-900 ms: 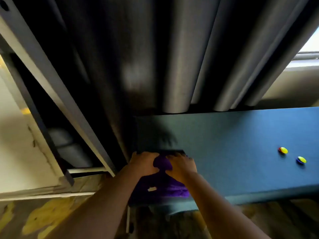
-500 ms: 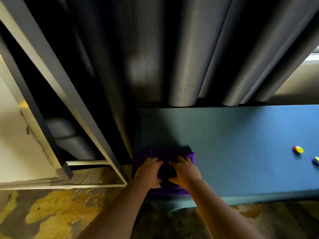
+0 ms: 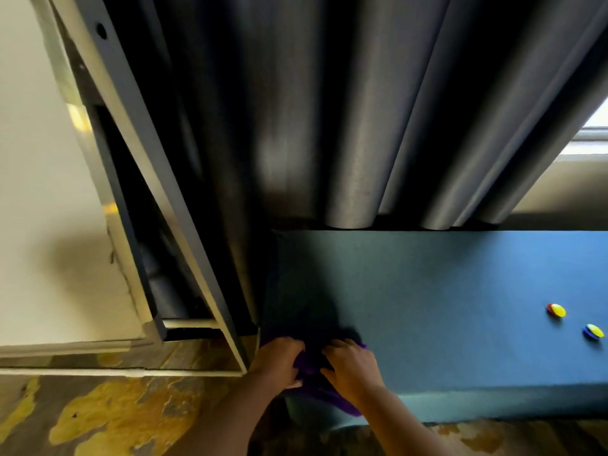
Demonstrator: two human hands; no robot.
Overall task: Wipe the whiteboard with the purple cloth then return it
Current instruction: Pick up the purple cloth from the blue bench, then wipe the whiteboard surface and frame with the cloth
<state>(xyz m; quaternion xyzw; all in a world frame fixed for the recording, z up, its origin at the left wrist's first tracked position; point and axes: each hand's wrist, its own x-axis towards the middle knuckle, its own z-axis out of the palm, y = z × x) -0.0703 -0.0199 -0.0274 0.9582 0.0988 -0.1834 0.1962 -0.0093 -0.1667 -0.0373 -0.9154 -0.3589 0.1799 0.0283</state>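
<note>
both hands, left (image 3: pixel 279 360) & right (image 3: pixel 352 366), side by side, pressing down on purple cloth (image 3: pixel 324 394) at near-left corner of blue tabletop (image 3: pixel 444 307).

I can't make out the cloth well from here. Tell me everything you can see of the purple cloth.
The purple cloth is soft, fuzzy-looking fabric, bunched and creased, lying at the near left corner of the blue table. Its front edge droops over the table's near edge. The left hand and right hand both press on it, covering much of it; its far part is in shadow.
</note>
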